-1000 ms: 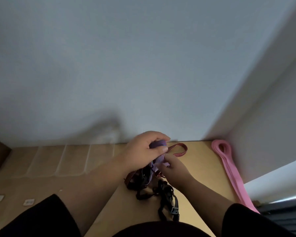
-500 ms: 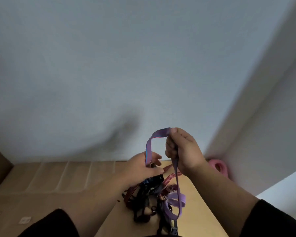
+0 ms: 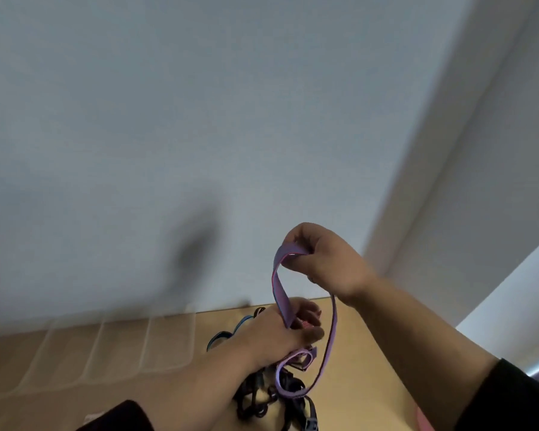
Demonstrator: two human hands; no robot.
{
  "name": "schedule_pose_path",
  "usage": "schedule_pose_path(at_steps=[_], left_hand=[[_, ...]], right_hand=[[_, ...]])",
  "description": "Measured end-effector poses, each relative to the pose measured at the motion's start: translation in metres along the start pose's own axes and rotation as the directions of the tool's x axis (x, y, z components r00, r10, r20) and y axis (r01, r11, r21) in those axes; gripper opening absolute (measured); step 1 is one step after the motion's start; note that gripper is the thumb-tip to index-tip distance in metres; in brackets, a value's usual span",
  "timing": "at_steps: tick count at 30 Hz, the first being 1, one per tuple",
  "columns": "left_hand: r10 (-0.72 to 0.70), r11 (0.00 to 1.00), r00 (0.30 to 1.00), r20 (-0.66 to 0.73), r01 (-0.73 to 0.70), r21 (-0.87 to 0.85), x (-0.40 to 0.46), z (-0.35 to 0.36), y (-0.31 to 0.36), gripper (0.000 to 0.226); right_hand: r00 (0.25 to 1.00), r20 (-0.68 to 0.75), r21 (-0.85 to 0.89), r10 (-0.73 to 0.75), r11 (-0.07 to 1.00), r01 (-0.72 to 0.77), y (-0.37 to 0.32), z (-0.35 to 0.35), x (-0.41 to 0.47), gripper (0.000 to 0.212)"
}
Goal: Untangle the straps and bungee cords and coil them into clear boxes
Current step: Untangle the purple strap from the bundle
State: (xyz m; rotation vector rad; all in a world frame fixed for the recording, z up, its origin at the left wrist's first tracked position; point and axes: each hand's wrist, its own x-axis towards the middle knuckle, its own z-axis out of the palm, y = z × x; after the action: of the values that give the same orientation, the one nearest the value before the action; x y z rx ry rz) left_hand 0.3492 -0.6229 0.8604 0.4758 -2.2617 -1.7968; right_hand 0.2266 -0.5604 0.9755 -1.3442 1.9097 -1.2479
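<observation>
Above the table, against a pale wall, the right hand pinches the top bend of a purple strap between thumb and curled fingers, while the left hand grips the same strap lower down, its fingers closed round the webbing where it enters the tangle of dark straps and cords. The strap's raised portion runs roughly vertically, its long axis from the pile up to the right hand; it folds over there and a second run hangs back down on the right side, ending in a loop that lies on the pile. Judged from this view, the task is at an early stage: one strap is partly drawn free, nothing is coiled, and the clear boxes on the table to the left appear to hold nothing. Separating the remaining cords, coiling and boxing all seem still to be done.
</observation>
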Motion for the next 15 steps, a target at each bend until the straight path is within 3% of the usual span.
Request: schedule_pose_path(at_steps=[2, 5, 9, 12, 13, 15], left_hand=[[0.018, 0.992, 0.994, -0.104, -0.03, -0.122, 0.001, -0.005, 0.007, 0.032], [0.092, 0.97, 0.98, -0.176, -0.128, -0.209, 0.005, -0.016, 0.027, 0.029], [0.158, 0.981, 0.978, -0.133, -0.171, -0.094, 0.012, -0.014, 0.051, 0.039], [0.177, 0.984, 0.982, -0.074, -0.178, -0.012, 0.018, -0.006, 0.061, 0.026], [0.169, 0.986, 0.981, -0.091, -0.168, 0.018, 0.019, -0.003, 0.063, 0.017], [0.154, 0.985, 0.976, -0.156, -0.139, 0.101, 0.021, -0.001, 0.061, 0.021]], right_hand=[[0.999, -0.022, -0.134, -0.027, 0.991, 0.024, -0.008, -0.008, -0.002, 0.023], [0.999, -0.029, -0.12, -0.02, 0.993, 0.017, -0.018, -0.016, -0.007, 0.04], [0.997, -0.049, 0.012, -0.062, 0.998, 0.063, -0.037, -0.022, -0.009, 0.045], [0.988, -0.095, -0.198, -0.122, 0.975, 0.101, -0.05, -0.023, -0.006, 0.043], [0.985, -0.117, -0.243, -0.129, 0.965, 0.097, -0.052, -0.024, -0.005, 0.042], [0.981, -0.163, -0.264, -0.109, 0.963, 0.063, -0.056, -0.031, -0.005, 0.044]])
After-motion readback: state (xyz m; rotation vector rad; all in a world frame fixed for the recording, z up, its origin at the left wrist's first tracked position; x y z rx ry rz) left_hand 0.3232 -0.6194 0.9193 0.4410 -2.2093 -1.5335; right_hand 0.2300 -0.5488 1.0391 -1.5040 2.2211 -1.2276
